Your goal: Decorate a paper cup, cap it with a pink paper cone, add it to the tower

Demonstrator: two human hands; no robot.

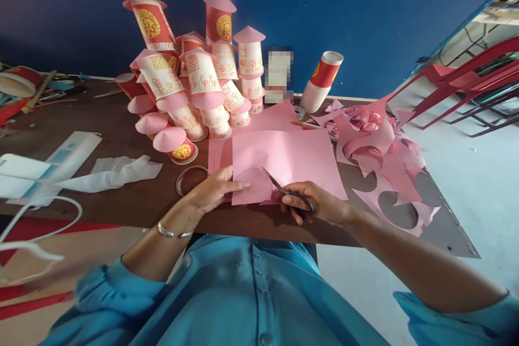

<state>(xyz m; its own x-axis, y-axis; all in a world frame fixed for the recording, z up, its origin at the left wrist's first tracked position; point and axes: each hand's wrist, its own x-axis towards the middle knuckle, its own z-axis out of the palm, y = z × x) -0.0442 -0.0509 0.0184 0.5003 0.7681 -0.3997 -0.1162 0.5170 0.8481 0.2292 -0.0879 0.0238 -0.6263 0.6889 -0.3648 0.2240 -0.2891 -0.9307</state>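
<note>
My left hand (221, 186) pinches the left edge of a sheet of pink paper (300, 157), thumb on top. A faint round outline shows on the sheet near that thumb. In my right hand (312, 203) is a pair of black-handled scissors (279, 185), its fingers through the loops. The blades lie at the sheet's lower part, beside the round outline, pointing up and to the left. Whether the paper is between the blades I cannot tell. More pink paper (219, 151) lies beneath and behind the sheet.
Paper cups with pink cone tops (203, 73) stand stacked at the back left. A cup stack (320, 84) stands at the back right. Pink paper scraps (389, 157) cover the table's right end. A tape roll (178, 181), white film (117, 173) and a power strip (67, 165) lie left.
</note>
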